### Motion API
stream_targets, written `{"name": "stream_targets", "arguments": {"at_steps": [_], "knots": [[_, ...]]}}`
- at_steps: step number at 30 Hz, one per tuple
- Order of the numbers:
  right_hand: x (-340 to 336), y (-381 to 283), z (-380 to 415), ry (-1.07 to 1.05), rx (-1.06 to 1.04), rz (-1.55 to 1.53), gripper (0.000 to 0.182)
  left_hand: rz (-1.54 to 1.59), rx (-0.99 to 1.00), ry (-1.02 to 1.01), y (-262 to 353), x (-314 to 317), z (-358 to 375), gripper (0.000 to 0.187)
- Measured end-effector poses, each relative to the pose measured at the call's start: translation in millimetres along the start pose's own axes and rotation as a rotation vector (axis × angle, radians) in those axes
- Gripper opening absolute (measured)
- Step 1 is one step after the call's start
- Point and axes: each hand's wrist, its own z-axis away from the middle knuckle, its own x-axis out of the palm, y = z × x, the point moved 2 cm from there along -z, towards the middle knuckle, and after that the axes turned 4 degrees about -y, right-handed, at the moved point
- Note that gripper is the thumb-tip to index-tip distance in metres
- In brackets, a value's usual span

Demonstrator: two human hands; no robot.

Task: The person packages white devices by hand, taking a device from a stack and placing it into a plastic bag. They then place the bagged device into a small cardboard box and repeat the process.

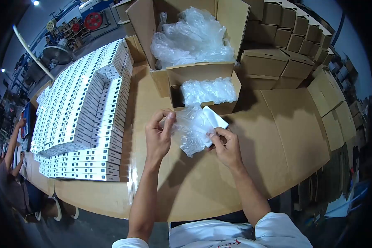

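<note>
My left hand (pixel 159 134) pinches one edge of a sheet of clear bubble wrap (pixel 191 142) between thumb and fingers. Thin white boxes (pixel 215 118) lie partly inside the wrap; their exact number is hard to make out. At their lower right side, my right hand (pixel 226 148) grips the white boxes with thumb and fingertips. Just beyond both hands stands a small open cardboard carton (pixel 200 69), with a bubble-wrapped bundle (pixel 208 91) inside.
Stacked white printed boxes (pixel 76 107) cover the table's left side. Behind the small carton, a large open carton (pixel 232 29) holds crumpled clear wrap (pixel 194 39). Brown cartons (pixel 264 62) are piled at the back right. Another person (pixel 14 177) is at far left.
</note>
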Motion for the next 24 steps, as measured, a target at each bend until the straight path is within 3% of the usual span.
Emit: {"name": "stream_targets", "arguments": {"at_steps": [2, 3, 4, 6, 8, 10, 13, 16, 20, 21, 24], "knots": [[-1, 6, 2, 0.012, 0.05, -0.083, 0.016, -0.107, 0.028, 0.099, 3, 0, -2, 0.015], [-1, 7, 2, 0.021, 0.052, -0.11, 0.016, 0.026, 0.197, 0.188, -2, 7, -4, 0.023], [-1, 6, 2, 0.031, 0.054, -0.136, 0.017, 0.071, 0.061, 0.278, 0, 11, 6, 0.035], [2, 2, 4, 0.066, 0.045, -0.139, 0.018, 0.068, -0.101, 0.218, -7, 21, 32, 0.044], [8, -6, 6, 0.114, 0.016, -0.1, 0.02, 0.16, -0.236, 0.056, -13, 32, 51, 0.04], [10, 1, 6, 0.106, 0.005, -0.134, 0.022, 0.217, -0.281, 0.02, -1, 42, 54, 0.031], [4, -7, 5, 0.105, 0.071, -0.26, 0.02, 0.224, -0.2, -0.02, -13, 31, 47, 0.022], [-10, -2, 0, 0.074, 0.033, -0.141, 0.021, 0.172, -0.182, 0.085, -8, 22, 48, 0.018], [-4, -16, 3, 0.013, -0.126, -0.2, 0.029, 0.063, -0.17, 0.036, -6, 22, 56, 0.019], [-4, -12, 0, 0.07, -0.223, -0.022, 0.026, 0.055, -0.172, 0.034, -7, 22, 59, 0.019], [-9, -11, 5, 0.154, -0.103, -0.001, 0.025, 0.025, -0.146, 0.06, -22, 17, 66, 0.019]]}}
